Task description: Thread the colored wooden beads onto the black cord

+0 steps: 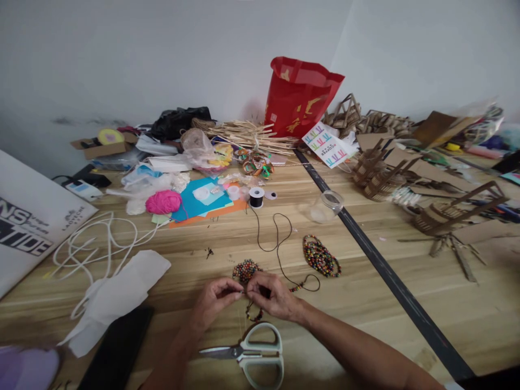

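Observation:
My left hand [217, 300] and my right hand [273, 295] meet fingertip to fingertip over the table, both in a pinch. Just beneath them hangs a small loop of beaded cord [254, 314], its ends running up to my fingers; the exact grip is too small to make out. Behind my hands lies a heap of loose multicoloured beads [246, 269]. Black cord [278, 238] winds from a spool [256, 198] to a few threaded beads [297, 287] right of my hand. Scissors [260, 355] with pale handles lie nearer me, blades slightly apart.
Bead strands [320, 256] lie coiled on the right, near a clear plastic jar [326, 207]. Woven baskets [441, 214] stand further right. Pink yarn [163, 202], a white cable [93, 244] and crumpled paper [122, 292] are on the left. A red bag [300, 97] stands at the back.

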`<action>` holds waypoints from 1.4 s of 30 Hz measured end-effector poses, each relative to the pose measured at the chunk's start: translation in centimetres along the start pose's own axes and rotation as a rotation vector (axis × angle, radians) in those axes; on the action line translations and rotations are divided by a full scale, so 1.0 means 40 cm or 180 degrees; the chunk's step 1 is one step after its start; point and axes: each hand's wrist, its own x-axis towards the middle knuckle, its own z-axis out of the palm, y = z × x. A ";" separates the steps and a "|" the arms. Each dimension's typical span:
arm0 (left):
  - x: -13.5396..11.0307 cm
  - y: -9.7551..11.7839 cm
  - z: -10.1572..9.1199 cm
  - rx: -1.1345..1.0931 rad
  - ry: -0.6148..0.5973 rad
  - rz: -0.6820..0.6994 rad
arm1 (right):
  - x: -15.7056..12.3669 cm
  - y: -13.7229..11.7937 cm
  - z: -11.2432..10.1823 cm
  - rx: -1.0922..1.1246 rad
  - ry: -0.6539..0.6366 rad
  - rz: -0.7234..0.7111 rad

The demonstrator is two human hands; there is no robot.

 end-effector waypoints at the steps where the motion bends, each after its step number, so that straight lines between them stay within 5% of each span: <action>1: 0.000 0.000 0.000 -0.0012 0.0006 0.0001 | 0.000 0.000 0.000 -0.0012 -0.0010 0.0000; 42: 0.001 -0.006 -0.003 -0.0045 -0.0045 0.0034 | 0.000 0.001 0.000 -0.0007 -0.0043 0.0004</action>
